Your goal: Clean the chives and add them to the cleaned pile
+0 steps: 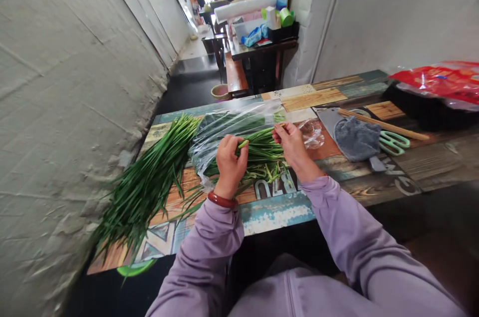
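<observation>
Green stalks (262,146) lay on the desk (279,217), probably light, bendable and easily bruised, so better held by their firmer ends, the left hand (229,164) having its grip closed around one, the right hand (294,147) pinching at another's tip.

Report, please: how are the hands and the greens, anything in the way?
Left fingers closed on a green stalk. Right fingers pinched together, hold unclear. Greens piled at left. Clear bag beside left fingers, seemingly not in the way.
</observation>
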`<control>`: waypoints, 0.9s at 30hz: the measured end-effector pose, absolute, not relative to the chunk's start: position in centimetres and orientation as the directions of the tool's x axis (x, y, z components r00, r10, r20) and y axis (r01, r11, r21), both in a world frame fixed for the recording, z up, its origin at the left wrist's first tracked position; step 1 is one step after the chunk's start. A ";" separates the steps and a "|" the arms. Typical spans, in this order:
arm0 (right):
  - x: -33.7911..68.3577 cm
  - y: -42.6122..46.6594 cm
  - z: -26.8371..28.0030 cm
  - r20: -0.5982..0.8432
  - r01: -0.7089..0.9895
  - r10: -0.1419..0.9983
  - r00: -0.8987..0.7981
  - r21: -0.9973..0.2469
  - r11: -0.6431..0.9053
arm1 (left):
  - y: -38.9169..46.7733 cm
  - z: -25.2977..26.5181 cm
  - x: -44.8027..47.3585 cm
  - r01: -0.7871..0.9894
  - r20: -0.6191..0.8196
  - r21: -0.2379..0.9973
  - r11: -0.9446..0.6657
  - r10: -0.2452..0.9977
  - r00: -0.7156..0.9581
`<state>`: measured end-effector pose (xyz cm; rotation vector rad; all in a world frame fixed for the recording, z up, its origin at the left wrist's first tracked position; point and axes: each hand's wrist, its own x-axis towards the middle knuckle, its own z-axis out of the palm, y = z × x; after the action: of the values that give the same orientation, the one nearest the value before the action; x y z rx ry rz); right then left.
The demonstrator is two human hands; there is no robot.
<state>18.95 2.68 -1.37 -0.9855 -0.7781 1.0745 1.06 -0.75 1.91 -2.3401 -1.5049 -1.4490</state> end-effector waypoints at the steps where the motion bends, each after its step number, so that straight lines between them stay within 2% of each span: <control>1: 19.0 2.6 -1.3 0.062 -0.340 0.953 0.295 -0.926 0.166 | -0.6 1.8 1.0 0.715 0.691 0.453 -0.532 0.717 0.095; 5: 19.0 2.4 -1.1 0.102 -0.351 0.961 0.256 -0.917 0.191 | 0.0 1.4 0.6 0.707 0.661 0.484 -0.516 0.745 0.090; 12: 18.7 1.9 -0.7 0.150 -0.347 0.964 0.218 -0.912 0.220 | 0.3 1.0 0.5 0.734 0.513 0.481 -0.480 0.833 0.209; 20: 18.5 1.7 -0.5 0.173 -0.313 0.963 0.207 -0.921 0.233 | 0.5 0.7 0.6 0.729 0.484 0.483 -0.485 0.841 0.239; 27: 18.2 1.4 -0.6 0.177 -0.213 0.982 0.066 -0.959 0.187 | 0.4 0.7 0.5 0.611 0.363 0.696 -0.377 0.919 0.153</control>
<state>18.15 1.36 -0.62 -0.9367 -1.0966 1.1374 0.55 0.40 0.72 -2.6483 -1.8845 -1.4047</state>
